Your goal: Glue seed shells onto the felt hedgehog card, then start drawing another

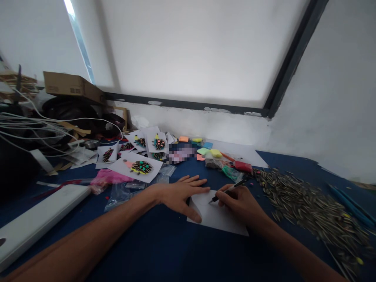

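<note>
A white sheet of paper (pixel 219 217) lies on the blue tabletop in front of me. My left hand (pixel 183 194) rests flat with fingers spread, its thumb and fingertips on the sheet's left edge. A black pen (pixel 232 188) is pinched in my right hand (pixel 239 201), slanting with its tip at the paper's upper part. Faint marks may be on the sheet, but I cannot make them out clearly. Beyond my left hand lies a paper with a hedgehog-like figure (pixel 141 167) made of striped seeds and coloured clay.
A large heap of striped sunflower seeds (pixel 311 203) spreads at the right, beside a blue tool-like object (pixel 349 203). Coloured clay packets (pixel 216 153) lie at the back. A long white box (pixel 41 219), tangled white cables (pixel 38 121) and a cardboard box (pixel 72 84) occupy the left.
</note>
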{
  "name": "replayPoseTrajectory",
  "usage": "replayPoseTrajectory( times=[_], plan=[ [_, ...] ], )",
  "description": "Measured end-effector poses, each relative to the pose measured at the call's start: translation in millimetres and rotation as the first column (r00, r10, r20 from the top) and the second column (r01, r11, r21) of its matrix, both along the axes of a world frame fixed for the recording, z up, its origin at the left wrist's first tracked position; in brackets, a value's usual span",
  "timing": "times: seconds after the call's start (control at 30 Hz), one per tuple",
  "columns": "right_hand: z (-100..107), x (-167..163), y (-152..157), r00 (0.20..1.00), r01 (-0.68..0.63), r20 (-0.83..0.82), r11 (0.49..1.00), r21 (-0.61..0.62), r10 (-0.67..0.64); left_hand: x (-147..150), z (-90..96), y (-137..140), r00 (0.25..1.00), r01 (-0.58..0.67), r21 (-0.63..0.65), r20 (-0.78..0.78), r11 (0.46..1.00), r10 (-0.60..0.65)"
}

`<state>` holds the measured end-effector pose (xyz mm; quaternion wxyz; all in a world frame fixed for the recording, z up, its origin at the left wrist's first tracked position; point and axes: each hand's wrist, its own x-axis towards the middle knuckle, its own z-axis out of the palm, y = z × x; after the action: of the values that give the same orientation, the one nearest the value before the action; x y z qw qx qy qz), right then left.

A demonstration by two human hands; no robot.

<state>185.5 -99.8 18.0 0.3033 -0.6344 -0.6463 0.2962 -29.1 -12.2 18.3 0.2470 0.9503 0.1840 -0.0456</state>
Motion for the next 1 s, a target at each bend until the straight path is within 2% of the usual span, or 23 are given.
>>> replayPoseTrajectory(
  times=[0.47,1.0],
  plan=[
    [4,-2,0,0.998,0.063,0.011,0.998,-0.016,-0.063,0,-0.8,2,1.0,0.012,-0.001,-0.002,1.0,-0.012],
    [1,9,1,0.989,0.142,0.031,0.988,0.064,-0.144,0,2.7,0,1.0,0.009,-0.017,-0.009,1.0,-0.009]
  ],
)
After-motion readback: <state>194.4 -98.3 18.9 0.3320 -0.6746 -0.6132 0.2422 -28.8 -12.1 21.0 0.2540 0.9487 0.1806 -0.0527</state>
